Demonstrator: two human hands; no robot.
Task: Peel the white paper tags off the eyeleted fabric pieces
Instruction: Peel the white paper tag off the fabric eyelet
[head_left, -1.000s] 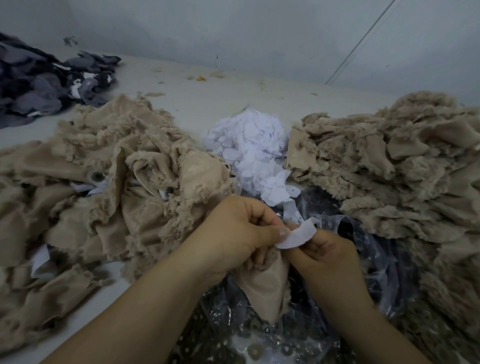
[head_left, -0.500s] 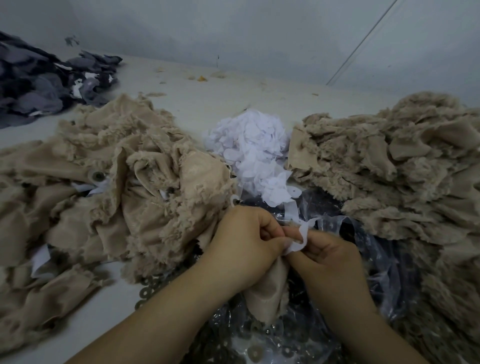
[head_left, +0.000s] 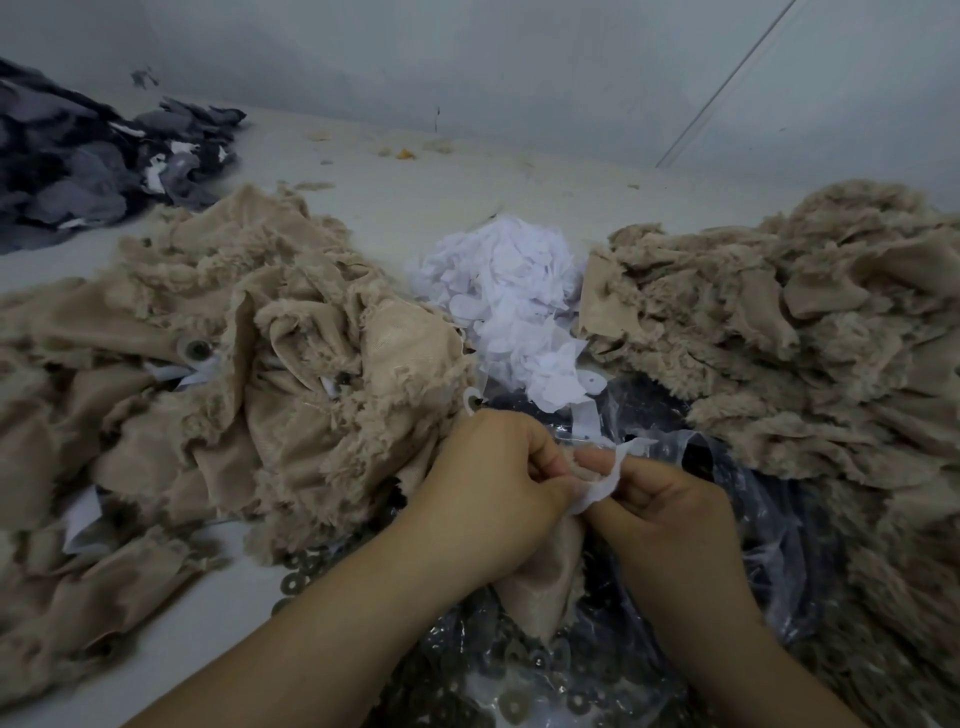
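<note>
Pinching paper tag (head_left: 602, 486): right hand (head_left: 670, 514), left hand (head_left: 498, 499) gripping fabric piece (head_left: 540, 582).

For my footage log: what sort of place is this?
Probably a garment workshop: heaps of tan fabric pieces, a pile of peeled white paper tags, and loose metal eyelets on a work table.

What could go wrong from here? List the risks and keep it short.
1. The right hand pinches the thin white paper tag, which is bent and stretched; it may tear and leave a scrap on the small beige fabric piece held by the left hand.
2. The clear plastic bag of round metal washers lies open right beneath, so a dropped tag could land among them.
</note>
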